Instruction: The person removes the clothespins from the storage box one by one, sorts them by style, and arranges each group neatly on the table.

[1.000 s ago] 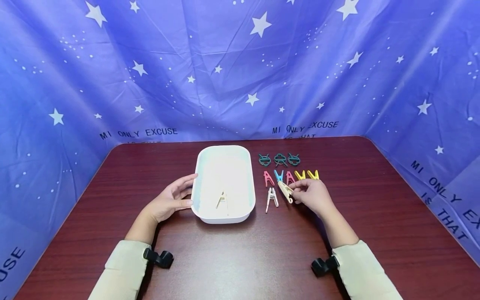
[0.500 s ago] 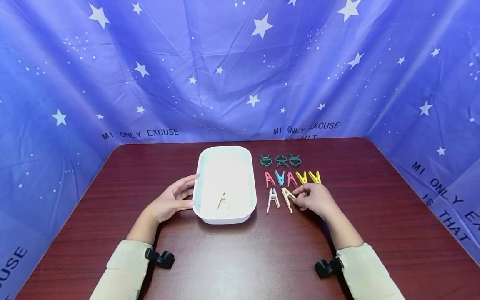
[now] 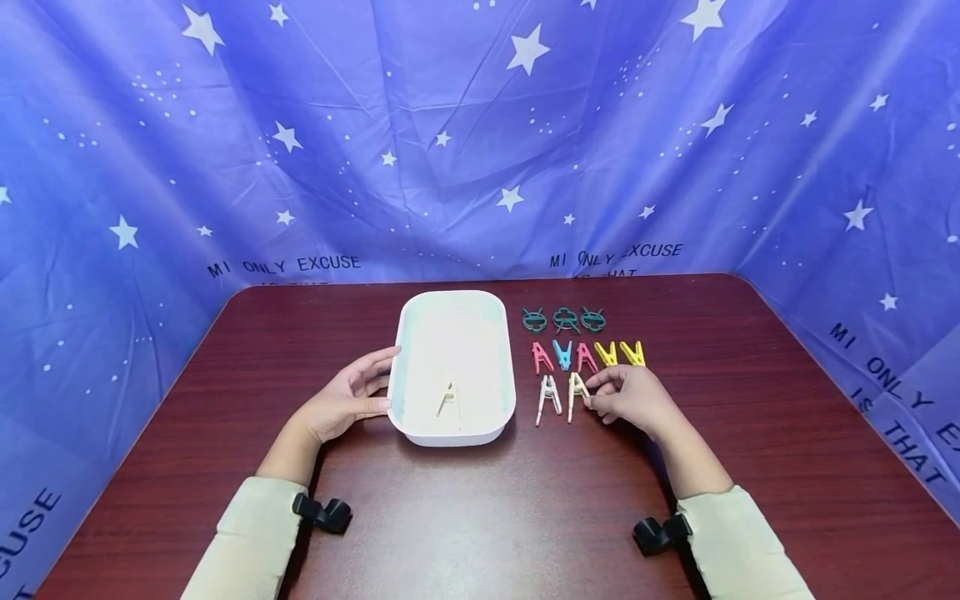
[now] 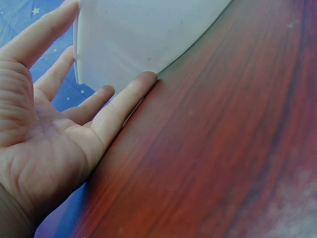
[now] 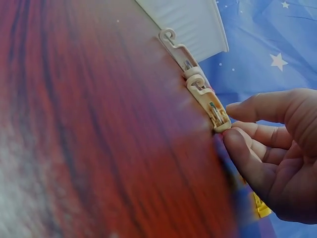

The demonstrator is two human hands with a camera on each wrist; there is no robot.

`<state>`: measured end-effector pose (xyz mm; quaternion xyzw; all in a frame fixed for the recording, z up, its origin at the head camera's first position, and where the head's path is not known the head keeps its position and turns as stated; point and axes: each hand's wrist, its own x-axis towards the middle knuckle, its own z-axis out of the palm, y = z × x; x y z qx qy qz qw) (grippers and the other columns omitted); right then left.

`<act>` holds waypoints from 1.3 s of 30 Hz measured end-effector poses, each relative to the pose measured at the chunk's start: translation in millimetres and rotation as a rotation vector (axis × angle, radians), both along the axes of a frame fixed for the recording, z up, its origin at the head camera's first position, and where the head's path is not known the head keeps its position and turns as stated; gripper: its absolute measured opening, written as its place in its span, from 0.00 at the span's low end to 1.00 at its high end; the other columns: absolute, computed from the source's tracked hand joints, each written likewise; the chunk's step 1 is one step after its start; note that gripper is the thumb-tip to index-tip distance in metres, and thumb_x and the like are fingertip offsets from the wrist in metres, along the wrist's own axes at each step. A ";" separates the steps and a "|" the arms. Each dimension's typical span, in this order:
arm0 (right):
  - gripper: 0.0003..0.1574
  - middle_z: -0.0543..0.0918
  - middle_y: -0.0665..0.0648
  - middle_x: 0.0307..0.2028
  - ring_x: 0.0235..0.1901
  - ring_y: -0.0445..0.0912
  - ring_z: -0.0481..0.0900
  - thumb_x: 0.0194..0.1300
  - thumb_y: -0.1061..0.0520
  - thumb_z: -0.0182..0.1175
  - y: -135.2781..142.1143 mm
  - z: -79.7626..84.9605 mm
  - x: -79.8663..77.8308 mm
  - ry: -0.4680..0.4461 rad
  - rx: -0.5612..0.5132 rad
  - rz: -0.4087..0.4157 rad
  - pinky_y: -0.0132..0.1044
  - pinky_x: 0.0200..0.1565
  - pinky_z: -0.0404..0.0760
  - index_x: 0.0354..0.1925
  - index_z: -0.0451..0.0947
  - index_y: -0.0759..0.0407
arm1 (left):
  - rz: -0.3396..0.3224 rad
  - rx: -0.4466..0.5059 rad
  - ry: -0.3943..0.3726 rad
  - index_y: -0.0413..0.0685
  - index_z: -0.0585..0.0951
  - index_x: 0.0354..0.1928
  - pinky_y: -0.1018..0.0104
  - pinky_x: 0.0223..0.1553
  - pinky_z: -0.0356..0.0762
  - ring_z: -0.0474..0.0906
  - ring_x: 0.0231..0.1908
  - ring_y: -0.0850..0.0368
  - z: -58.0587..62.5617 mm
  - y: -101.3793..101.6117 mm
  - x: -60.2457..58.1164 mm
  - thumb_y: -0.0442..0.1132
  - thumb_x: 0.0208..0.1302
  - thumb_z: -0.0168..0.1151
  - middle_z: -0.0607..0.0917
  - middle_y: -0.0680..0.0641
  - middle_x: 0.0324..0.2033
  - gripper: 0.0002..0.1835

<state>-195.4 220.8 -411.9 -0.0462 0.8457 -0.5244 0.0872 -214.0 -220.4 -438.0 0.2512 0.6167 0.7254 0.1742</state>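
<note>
My left hand [image 3: 341, 404] rests at the left side of a white plastic basin [image 3: 510, 367], fingers spread and fairly straight, tips at its wall. In the left wrist view, fingertips lie against the basin wall [image 4: 143, 34]. Inside the basin lies one cream clothespin [image 3: 448, 398]. Right of it, my right hand [image 3: 630, 400] pinches the right side of another cream clothespin [image 3: 576, 396] between thumb and fingers. This clothespin lies beside a white clothespin [image 3: 548, 398], legs toward me. In the right wrist view, the thumb and index finger are at the clothespin's near end [image 5: 220, 124].
Behind the front pair runs a row of smaller pegs: red [image 3: 542, 358], blue [image 3: 563, 355], another red and two yellow [image 3: 632, 353]. Three dark green wire clips [image 3: 566, 321] form the back row. A blue star-patterned curtain [image 3: 465, 150] surrounds the dark red table [image 3: 450, 533].
My right hand has brought the cream clothespin down from over the blue peg and turned it to lie beside the white one, legs toward me. The left hand stays at the basin.
</note>
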 end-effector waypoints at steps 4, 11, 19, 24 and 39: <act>0.18 0.82 0.58 0.26 0.23 0.47 0.81 0.53 0.71 0.61 0.7 3.3 -0.2 0.023 -0.009 -0.002 0.39 0.27 0.84 0.44 0.76 0.79 | -0.002 0.001 0.003 0.39 0.56 0.74 0.62 0.52 0.78 0.71 0.59 0.48 0.3 0.2 -0.9 0.22 0.58 0.64 0.60 0.34 0.70 0.43; 0.18 0.81 0.57 0.28 0.26 0.43 0.79 0.55 0.69 0.65 -4.5 11.7 0.2 0.106 -0.006 -0.005 0.34 0.28 0.82 0.45 0.78 0.77 | -0.004 0.008 0.004 0.39 0.56 0.74 0.61 0.52 0.78 0.71 0.59 0.47 0.0 -0.3 -0.7 0.22 0.58 0.64 0.60 0.34 0.70 0.43; 0.17 0.83 0.59 0.32 0.30 0.42 0.78 0.55 0.66 0.69 -13.5 25.3 -6.0 0.214 0.007 -0.016 0.31 0.30 0.79 0.44 0.81 0.73 | 0.006 0.006 -0.003 0.38 0.56 0.74 0.62 0.52 0.77 0.71 0.59 0.46 1.4 -0.2 0.9 0.23 0.58 0.64 0.59 0.33 0.69 0.43; 0.17 0.83 0.61 0.32 0.29 0.41 0.80 0.56 0.66 0.68 -22.0 38.7 -10.6 0.232 -0.042 -0.002 0.37 0.32 0.83 0.45 0.80 0.73 | 0.007 0.003 -0.001 0.38 0.56 0.74 0.62 0.52 0.77 0.71 0.59 0.46 0.6 -0.4 0.5 0.22 0.57 0.64 0.59 0.32 0.69 0.43; 0.17 0.83 0.58 0.33 0.32 0.46 0.78 0.57 0.62 0.69 -63.8 69.5 -25.9 0.235 -0.015 0.135 0.34 0.31 0.78 0.46 0.83 0.64 | 0.004 -0.002 -0.015 0.38 0.55 0.74 0.61 0.51 0.78 0.71 0.59 0.47 0.9 0.0 -0.1 0.24 0.57 0.66 0.58 0.32 0.70 0.44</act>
